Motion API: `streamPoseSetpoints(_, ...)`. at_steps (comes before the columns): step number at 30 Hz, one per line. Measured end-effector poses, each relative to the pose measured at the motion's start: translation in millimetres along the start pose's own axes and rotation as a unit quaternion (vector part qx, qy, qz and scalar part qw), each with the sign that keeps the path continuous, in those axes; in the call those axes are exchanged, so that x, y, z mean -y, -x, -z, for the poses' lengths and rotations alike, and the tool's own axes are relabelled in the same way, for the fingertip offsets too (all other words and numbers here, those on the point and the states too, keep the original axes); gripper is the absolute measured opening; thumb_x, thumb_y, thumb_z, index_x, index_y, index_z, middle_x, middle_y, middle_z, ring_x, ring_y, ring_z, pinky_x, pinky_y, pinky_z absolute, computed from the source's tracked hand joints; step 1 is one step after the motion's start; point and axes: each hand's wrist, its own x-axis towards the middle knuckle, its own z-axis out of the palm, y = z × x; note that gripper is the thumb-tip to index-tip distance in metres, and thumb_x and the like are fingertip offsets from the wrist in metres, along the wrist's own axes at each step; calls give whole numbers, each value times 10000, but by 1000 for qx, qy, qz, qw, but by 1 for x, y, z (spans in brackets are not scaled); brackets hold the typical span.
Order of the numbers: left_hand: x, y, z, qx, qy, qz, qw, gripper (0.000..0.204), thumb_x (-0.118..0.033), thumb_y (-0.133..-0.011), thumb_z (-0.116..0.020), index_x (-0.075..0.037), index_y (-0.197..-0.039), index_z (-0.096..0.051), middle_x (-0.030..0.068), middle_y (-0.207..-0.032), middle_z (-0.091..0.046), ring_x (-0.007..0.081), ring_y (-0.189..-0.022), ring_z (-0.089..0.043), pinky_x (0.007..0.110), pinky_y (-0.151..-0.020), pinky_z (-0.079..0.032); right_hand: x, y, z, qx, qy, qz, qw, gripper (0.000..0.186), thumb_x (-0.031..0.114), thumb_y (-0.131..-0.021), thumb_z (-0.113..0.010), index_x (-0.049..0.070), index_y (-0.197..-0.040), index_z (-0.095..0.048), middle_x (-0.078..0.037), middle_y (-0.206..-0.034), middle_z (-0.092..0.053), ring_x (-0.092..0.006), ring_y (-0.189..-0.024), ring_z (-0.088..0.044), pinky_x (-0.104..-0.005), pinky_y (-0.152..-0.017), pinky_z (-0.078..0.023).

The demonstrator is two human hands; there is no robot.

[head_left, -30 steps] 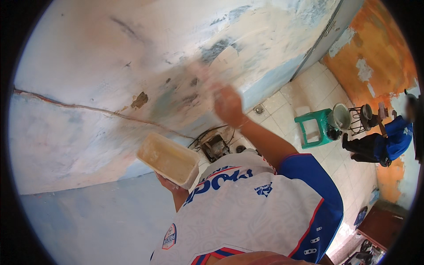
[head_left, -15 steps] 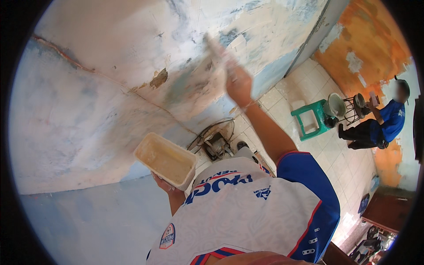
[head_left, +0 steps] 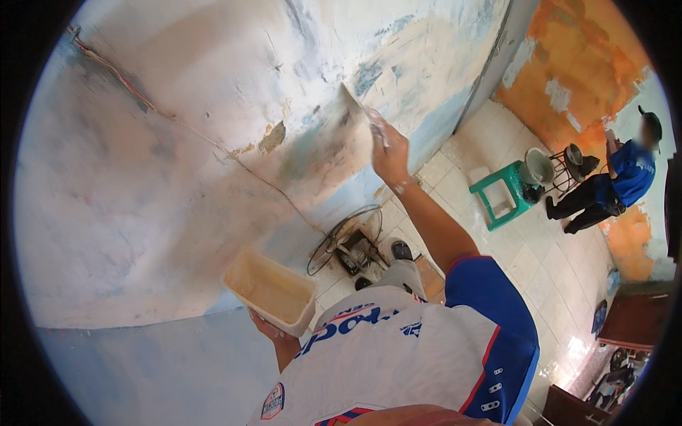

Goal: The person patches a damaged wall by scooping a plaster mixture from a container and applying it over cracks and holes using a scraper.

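1. Blade (head_left: 353,104), thin, flat, pale grey, material uncertain: lies just beyond the right grip, close up to the wall. Far corner looks to meet the plaster; contact along the whole edge cannot be confirmed.

2. Key relation: blade's long axis runs from the grip up and leftward in view, roughly carrying on the line of the right forearm. It points away from the body.

3. Right hand (head_left: 387,145), bare, white smears on the fingers: grip closed on the blade's near end. Handle, if any, hidden. Clearly the nearer hand to the grey-smudged plaster.

4. Off-white rectangular plastic tub (head_left: 305,312): well apart from the blade, down and to the left, near the torso. Mouth faces the camera; cream-coloured residue inside. Long side slants down to the right.

5. Left hand (head_left: 264,324): grip holding the tub from its underside and near side; most fingers out of sight.

6. Pale, patchy white-and-blue plaster wall (head_left: 206,177): fills the left and upper view. Small brown chipped patch (head_left: 272,138) left of the blade, slightly lower.

7. Farther out, right: green plastic stool (head_left: 516,186) on white floor tiles (head_left: 455,160), grey bucket (head_left: 528,174) just beside it. Co-worker in blue shirt (head_left: 631,170) stands beyond, near a flaking orange wall (head_left: 561,64).
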Motion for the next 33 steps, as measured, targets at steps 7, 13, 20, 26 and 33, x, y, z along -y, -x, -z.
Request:
streamPoseSetpoints(7, -3, -6, -5, -11, -12, 10, 1000, 539, -453, -1041, -400, -104, -1451, -425, 114, -1464, -488, 315, -1290, -516, 456, -1082, -432, -91, -143, 52, -180, 118, -64, 975, 345, 121, -1006, -466, -77, -1246, -613, -258, -1160, -680, -337, -1063, -675, -357, -927, -513)
streamPoseSetpoints(13, 15, -14, -31, -31, 22, 30, 999, 544, -463, -1044, -385, -108, -1453, -423, 112, -1458, -492, 309, -1285, -517, 457, -1070, -444, -81, -45, -17, 8, 154, -44, 987, 281, 122, -928, -572, -37, -1130, -684, -288, -1006, -692, -407, -841, -700, -417, -739, -561)
streamPoseSetpoints(20, 39, -30, -48, -14, 9, 37, 999, 557, -504, -1031, -380, -113, -1419, -465, 104, -1393, -556, 318, -1236, -561, 481, -1041, -468, -51, -37, 49, -9, 120, -98, 988, 335, -18, -975, -484, -62, -1282, -611, -219, -1214, -680, -272, -1077, -692, -342, -913, -532)
streamPoseSetpoints(26, 56, -31, -80, -28, 29, 32, 999, 525, -475, -1033, -410, -122, -1419, -455, 103, -1419, -526, 304, -1242, -544, 442, -1050, -461, -138, -179, 66, -220, 73, -118, 966, 306, 28, -978, -511, -52, -1248, -632, -243, -1158, -692, -273, -999, -706, -342, -782, -552)
streamPoseSetpoints(33, 72, -30, -105, -17, 44, 13, 999, 535, -487, -1028, -406, -131, -1426, -449, 96, -1414, -533, 311, -1249, -546, 480, -1027, -478, -55, -74, -9, 58, 126, 101, 985, 255, 27, -862, -634, -7, -1106, -700, -224, -1021, -704, -360, -916, -704, -401, -765, -565)
